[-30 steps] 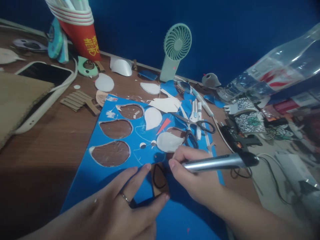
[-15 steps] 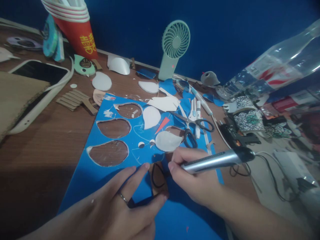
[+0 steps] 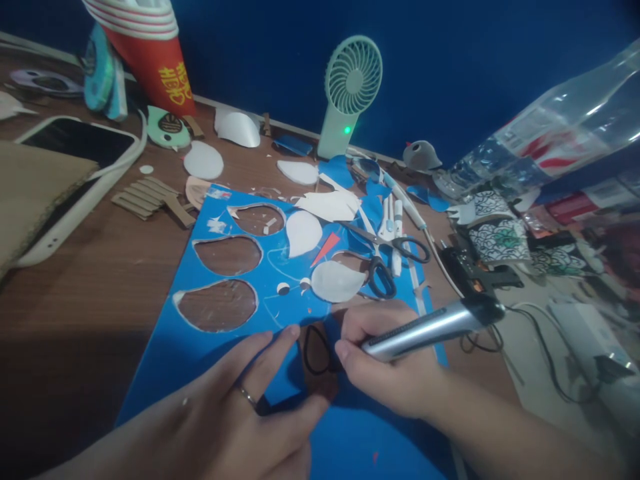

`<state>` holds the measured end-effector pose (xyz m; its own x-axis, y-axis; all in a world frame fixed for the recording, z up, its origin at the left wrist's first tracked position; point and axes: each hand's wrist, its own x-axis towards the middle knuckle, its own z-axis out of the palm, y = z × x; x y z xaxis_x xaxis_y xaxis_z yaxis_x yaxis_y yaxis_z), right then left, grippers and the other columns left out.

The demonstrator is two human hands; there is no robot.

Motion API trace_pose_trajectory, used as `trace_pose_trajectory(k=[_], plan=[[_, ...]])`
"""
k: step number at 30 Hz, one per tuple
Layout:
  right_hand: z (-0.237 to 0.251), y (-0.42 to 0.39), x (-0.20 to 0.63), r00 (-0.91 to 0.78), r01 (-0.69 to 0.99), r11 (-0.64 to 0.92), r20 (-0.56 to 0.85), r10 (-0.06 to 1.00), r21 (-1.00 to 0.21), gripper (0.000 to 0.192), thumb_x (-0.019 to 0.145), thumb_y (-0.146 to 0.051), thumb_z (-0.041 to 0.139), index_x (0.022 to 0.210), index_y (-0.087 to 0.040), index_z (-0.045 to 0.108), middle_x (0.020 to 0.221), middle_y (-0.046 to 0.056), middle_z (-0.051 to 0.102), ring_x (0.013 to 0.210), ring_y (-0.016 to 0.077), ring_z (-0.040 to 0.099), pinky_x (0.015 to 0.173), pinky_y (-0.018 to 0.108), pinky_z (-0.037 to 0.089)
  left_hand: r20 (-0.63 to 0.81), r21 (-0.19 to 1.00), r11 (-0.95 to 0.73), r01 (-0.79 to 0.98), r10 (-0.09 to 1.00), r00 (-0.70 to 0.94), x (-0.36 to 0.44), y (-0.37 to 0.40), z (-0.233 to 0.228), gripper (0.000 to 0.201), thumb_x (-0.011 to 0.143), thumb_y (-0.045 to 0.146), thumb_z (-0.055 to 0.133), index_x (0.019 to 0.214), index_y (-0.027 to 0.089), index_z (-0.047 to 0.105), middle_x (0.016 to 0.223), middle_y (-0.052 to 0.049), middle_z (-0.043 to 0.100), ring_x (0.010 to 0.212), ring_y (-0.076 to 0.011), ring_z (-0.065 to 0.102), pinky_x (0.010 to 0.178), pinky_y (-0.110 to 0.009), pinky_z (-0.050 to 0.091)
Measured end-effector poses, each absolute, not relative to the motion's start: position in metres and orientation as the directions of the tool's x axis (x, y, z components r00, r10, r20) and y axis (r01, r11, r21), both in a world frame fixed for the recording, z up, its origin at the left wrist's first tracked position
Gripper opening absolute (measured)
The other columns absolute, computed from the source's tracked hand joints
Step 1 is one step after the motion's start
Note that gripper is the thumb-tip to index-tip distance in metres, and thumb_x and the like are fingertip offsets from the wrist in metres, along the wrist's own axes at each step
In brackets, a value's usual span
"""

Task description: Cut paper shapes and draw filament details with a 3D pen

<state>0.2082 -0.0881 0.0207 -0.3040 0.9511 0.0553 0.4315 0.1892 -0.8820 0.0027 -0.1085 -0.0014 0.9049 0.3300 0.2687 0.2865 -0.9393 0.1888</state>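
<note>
My left hand, a ring on one finger, lies spread on the blue sheet. Its index fingertip and thumb press at the edges of a small brown cardboard piece. A dark teardrop outline is drawn on that piece. In my right hand is a silver pen-shaped tool with a black rear end, gripped like a pen; its tip is hidden behind my fingers at the outline's right side. Just beyond the hands lie a white teardrop cutout, two round eye pieces and black-handled scissors.
Teardrop holes are cut in the blue sheet's left side. A mint handheld fan stands by the wall. Red paper cups and a phone are at left. A clear plastic bottle and a glue gun lie at right, near cables.
The dark outline on the cardboard now looks closed at its lower right, where a gap showed before. My right hand has shifted slightly. The fan's light turned from red to green.
</note>
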Motion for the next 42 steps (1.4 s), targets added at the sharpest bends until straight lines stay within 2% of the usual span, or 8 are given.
trace_pose_trajectory(k=[6, 11, 19, 24, 29, 35, 38, 42], plan=[[0.023, -0.0876, 0.2086, -0.297, 0.443, 0.188, 0.054, 0.953, -0.877, 0.028, 0.065, -0.011, 0.051, 0.047, -0.018, 0.03, 0.044, -0.006, 0.033, 0.041, 0.0054, 0.031, 0.041, 0.019, 0.025, 0.333, 0.149, -0.937, 0.317, 0.35, 0.876, 0.003, -0.1083, -0.0002, 0.007, 0.075, 0.025, 0.053, 0.079, 0.024, 0.058, 0.124, 0.006, 0.049, 0.123, -0.0311, 0.034, 0.101, -0.045, 0.017], [0.0246, -0.087, 0.2098, -0.262, 0.415, 0.111, -0.002, 0.965, -0.903, 0.025, 0.069, -0.016, 0.05, 0.049, -0.018, 0.036, 0.044, -0.006, 0.035, 0.04, 0.0061, 0.033, 0.04, 0.019, 0.028, 0.251, 0.201, -0.93, 0.309, 0.353, 0.901, 0.003, -0.1103, 0.0018, 0.012, 0.075, 0.026, 0.05, 0.084, 0.026, 0.058, 0.128, 0.008, 0.047, 0.124, -0.0324, 0.031, 0.1, -0.046, 0.016], [0.0251, -0.086, 0.2056, -0.373, 0.429, 0.263, 0.096, 0.923, -0.864, 0.027, 0.063, -0.011, 0.05, 0.046, -0.019, 0.031, 0.042, -0.007, 0.031, 0.041, 0.0066, 0.031, 0.041, 0.02, 0.027, 0.248, 0.205, -0.936, 0.285, 0.332, 0.91, 0.0019, -0.1087, 0.0001, 0.015, 0.074, 0.033, 0.051, 0.084, 0.025, 0.058, 0.122, 0.006, 0.049, 0.126, -0.0331, 0.028, 0.102, -0.045, 0.015], [0.0249, -0.0873, 0.2078, -0.298, 0.451, 0.222, 0.089, 0.951, -0.865, 0.028, 0.065, -0.01, 0.048, 0.048, -0.019, 0.028, 0.044, -0.006, 0.031, 0.042, 0.0063, 0.03, 0.041, 0.02, 0.025, 0.266, 0.176, -0.935, 0.307, 0.345, 0.9, 0.0023, -0.1082, 0.0005, 0.009, 0.074, 0.026, 0.053, 0.082, 0.025, 0.058, 0.127, 0.009, 0.047, 0.126, -0.0328, 0.028, 0.101, -0.046, 0.017], [0.0233, -0.0877, 0.2084, -0.346, 0.432, 0.247, 0.094, 0.934, -0.867, 0.03, 0.064, -0.01, 0.049, 0.048, -0.019, 0.026, 0.044, -0.007, 0.029, 0.042, 0.0064, 0.029, 0.042, 0.02, 0.025, 0.248, 0.187, -0.937, 0.294, 0.335, 0.909, 0.0022, -0.1089, 0.0014, 0.013, 0.075, 0.03, 0.053, 0.084, 0.025, 0.059, 0.125, 0.006, 0.049, 0.126, -0.0356, 0.027, 0.101, -0.047, 0.016], [0.0229, -0.0883, 0.2085, -0.24, 0.438, 0.143, 0.037, 0.97, -0.887, 0.03, 0.067, -0.012, 0.048, 0.05, -0.02, 0.024, 0.046, -0.006, 0.028, 0.043, 0.0063, 0.028, 0.041, 0.021, 0.024, 0.261, 0.194, -0.921, 0.338, 0.38, 0.887, 0.0049, -0.1118, -0.0001, 0.01, 0.072, 0.022, 0.055, 0.079, 0.027, 0.06, 0.126, 0.011, 0.048, 0.123, -0.0302, 0.034, 0.099, -0.044, 0.022], [0.023, -0.0881, 0.2083, -0.247, 0.449, 0.154, 0.043, 0.968, -0.88, 0.03, 0.067, -0.012, 0.048, 0.05, -0.019, 0.025, 0.046, -0.006, 0.029, 0.043, 0.0062, 0.028, 0.041, 0.02, 0.024, 0.253, 0.201, -0.92, 0.338, 0.382, 0.889, 0.004, -0.1128, -0.0006, 0.012, 0.071, 0.023, 0.055, 0.082, 0.026, 0.06, 0.129, 0.009, 0.047, 0.126, -0.034, 0.028, 0.1, -0.047, 0.019], [0.0233, -0.0878, 0.2081, -0.309, 0.441, 0.2, 0.062, 0.949, -0.875, 0.028, 0.065, -0.01, 0.049, 0.049, -0.019, 0.027, 0.045, -0.006, 0.03, 0.043, 0.0061, 0.03, 0.042, 0.02, 0.025, 0.259, 0.215, -0.928, 0.303, 0.353, 0.899, 0.0022, -0.11, 0.0009, 0.011, 0.075, 0.028, 0.052, 0.083, 0.026, 0.059, 0.126, 0.009, 0.048, 0.125, -0.0315, 0.029, 0.101, -0.045, 0.018]])
